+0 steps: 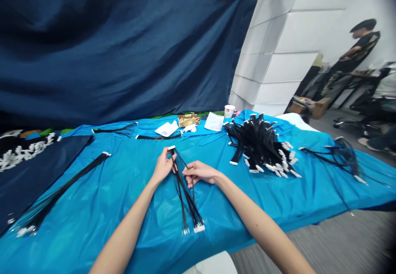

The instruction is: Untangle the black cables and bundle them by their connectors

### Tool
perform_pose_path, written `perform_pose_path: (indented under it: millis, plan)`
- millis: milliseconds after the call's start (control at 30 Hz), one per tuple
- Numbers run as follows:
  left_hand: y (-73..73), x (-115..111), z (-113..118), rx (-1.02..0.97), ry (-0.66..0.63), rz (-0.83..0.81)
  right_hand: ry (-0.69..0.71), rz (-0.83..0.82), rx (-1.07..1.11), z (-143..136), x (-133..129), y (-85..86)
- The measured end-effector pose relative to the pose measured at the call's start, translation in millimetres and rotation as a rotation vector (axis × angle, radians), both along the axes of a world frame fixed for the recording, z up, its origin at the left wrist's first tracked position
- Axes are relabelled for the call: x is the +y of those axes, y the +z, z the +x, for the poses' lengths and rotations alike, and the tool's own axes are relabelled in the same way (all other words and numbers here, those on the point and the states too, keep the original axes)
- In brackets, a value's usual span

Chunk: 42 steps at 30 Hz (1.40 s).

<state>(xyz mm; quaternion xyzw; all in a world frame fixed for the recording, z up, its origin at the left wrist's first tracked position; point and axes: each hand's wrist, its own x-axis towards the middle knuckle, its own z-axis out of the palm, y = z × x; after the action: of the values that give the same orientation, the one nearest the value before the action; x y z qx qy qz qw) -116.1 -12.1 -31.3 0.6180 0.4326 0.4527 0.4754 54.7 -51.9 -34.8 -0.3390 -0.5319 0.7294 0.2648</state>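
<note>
Near the middle of the blue-covered table, my left hand (164,163) is closed around the upper end of a black wire harness (188,197), just below its white connector. The harness hangs down toward me, with another white connector (199,228) and several loose metal-tipped wire ends (185,229) at its lower end. To the right, my right hand (199,172) pinches a thin black wire (183,162) of that harness, drawn apart from the others. Its fingertips partly hide the wire.
A big pile of black cables (256,142) with white connectors lies to the right. A bundle of wires (71,183) rests at left. Along the back are a tissue box (189,120), white packets (214,121) and a paper cup (229,111). White boxes (286,66) stand behind; a person (359,47) is beyond.
</note>
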Motion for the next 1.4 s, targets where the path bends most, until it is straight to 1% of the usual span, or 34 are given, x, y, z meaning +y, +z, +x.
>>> perform_pose_path:
  millis: [100, 167, 267, 367, 433, 567, 600, 667, 733, 800, 933, 1033, 1133, 1200, 1300, 1400]
  plan:
    - [1.5, 6, -8, 0.022, 0.101, 0.072, 0.178, -0.030, 0.016, 3, -4, 5.3]
    - [3.8, 9, -14, 0.027, 0.159, 0.110, 0.223, -0.043, 0.043, 7, -6, 11.1]
    - [6.7, 12, -20, 0.046, 0.229, 0.174, 0.196, -0.044, 0.081, 12, -6, 18.9]
    - [8.9, 13, -24, 0.107, 0.315, 0.305, 0.151, -0.031, 0.157, 17, -6, 23.1]
    - [10.2, 14, -27, 0.177, 0.369, 0.419, 0.127, -0.017, 0.218, 19, -5, 24.0]
    - [12.4, 14, -34, 0.386, 0.480, 0.673, 0.110, 0.013, 0.308, 22, -4, 24.3]
    - [12.9, 14, -36, 0.421, 0.508, 0.715, 0.109, 0.020, 0.325, 23, -4, 24.4]
    - [14.0, 13, -37, 0.442, 0.568, 0.745, 0.106, 0.030, 0.354, 24, -5, 25.3]
    - [15.6, 13, -38, 0.425, 0.615, 0.727, 0.110, 0.033, 0.378, 25, -7, 27.0]
    - [17.3, 12, -37, 0.415, 0.634, 0.698, 0.116, 0.030, 0.398, 26, -9, 29.4]
    - [18.7, 11, -34, 0.405, 0.653, 0.569, 0.090, 0.035, 0.399, 26, -11, 32.4]
    - [17.1, 12, -35, 0.372, 0.678, 0.464, -0.010, 0.049, 0.327, 23, -6, 28.5]
    - [16.8, 14, -38, 0.330, 0.719, 0.373, -0.173, 0.061, 0.180, 19, -1, 19.9]
    - [18.4, 14, -40, 0.284, 0.748, 0.313, -0.254, 0.072, 0.085, 16, 2, 14.9]
    - [21.5, 12, -40, 0.174, 0.766, 0.235, -0.276, 0.126, 0.035, 14, 2, 11.7]
    - [21.5, 12, -38, 0.023, 0.731, 0.164, -0.262, 0.216, 0.003, 14, 1, 10.1]
